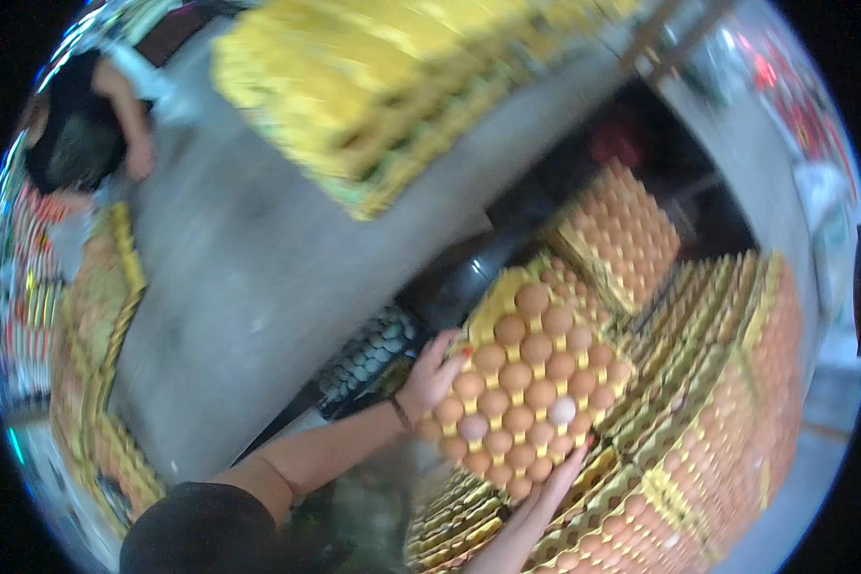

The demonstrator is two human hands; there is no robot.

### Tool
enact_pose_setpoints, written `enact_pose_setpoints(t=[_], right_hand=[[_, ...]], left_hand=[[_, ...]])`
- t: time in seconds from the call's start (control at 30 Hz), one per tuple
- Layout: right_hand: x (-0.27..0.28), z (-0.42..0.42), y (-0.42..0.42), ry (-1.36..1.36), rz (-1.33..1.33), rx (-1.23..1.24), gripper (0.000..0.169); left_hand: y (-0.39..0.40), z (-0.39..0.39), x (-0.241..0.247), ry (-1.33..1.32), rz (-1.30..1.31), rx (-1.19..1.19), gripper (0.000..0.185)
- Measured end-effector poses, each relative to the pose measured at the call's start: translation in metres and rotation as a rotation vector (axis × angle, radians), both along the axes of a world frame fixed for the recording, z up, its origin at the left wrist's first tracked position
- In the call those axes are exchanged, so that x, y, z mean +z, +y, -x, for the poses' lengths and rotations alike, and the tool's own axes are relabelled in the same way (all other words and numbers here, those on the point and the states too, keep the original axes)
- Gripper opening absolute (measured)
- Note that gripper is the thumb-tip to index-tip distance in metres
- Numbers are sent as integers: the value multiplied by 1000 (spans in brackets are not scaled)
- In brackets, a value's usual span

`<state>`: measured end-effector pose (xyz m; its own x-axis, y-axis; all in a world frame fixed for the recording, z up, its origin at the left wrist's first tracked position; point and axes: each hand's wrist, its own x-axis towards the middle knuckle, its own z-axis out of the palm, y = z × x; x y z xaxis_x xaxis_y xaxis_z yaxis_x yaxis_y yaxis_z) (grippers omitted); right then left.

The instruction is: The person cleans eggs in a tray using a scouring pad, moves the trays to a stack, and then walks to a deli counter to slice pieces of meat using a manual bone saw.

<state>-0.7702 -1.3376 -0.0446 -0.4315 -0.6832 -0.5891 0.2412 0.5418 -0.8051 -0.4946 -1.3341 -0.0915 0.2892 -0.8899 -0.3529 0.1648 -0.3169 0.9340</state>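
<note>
A yellow egg tray (493,305) full of brown eggs (537,347), with a paler egg (562,410) among them, is held between my two hands. My left hand (430,380) grips its left edge, the thumb near the rim. On the near right side my right hand (556,477) has hold of the tray, its fingers partly hidden. Tall stacks of filled egg trays (689,344) stand right beside it. Just beyond lies another stack of egg trays (620,229) filled with brown eggs.
Blurred yellow trays (373,79) are piled at the top. Left of my left hand sit pale eggs (369,355) in a dark container. Another person (86,129) is at the far left, near more yellow trays (100,316). Grey floor (222,265) lies between.
</note>
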Motion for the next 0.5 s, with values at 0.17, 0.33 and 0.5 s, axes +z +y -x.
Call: enact_pose_setpoints(t=[0.17, 0.33, 0.5], right_hand=[[127, -32, 47, -30, -95, 214, 71], [194, -78, 61, -62, 17, 592, 60], [156, -173, 53, -292, 53, 980, 64]], left_hand=[[107, -19, 189, 315, -69, 333, 38], [216, -38, 221, 309, 82, 639, 38], [278, -107, 218, 134, 34, 854, 30]])
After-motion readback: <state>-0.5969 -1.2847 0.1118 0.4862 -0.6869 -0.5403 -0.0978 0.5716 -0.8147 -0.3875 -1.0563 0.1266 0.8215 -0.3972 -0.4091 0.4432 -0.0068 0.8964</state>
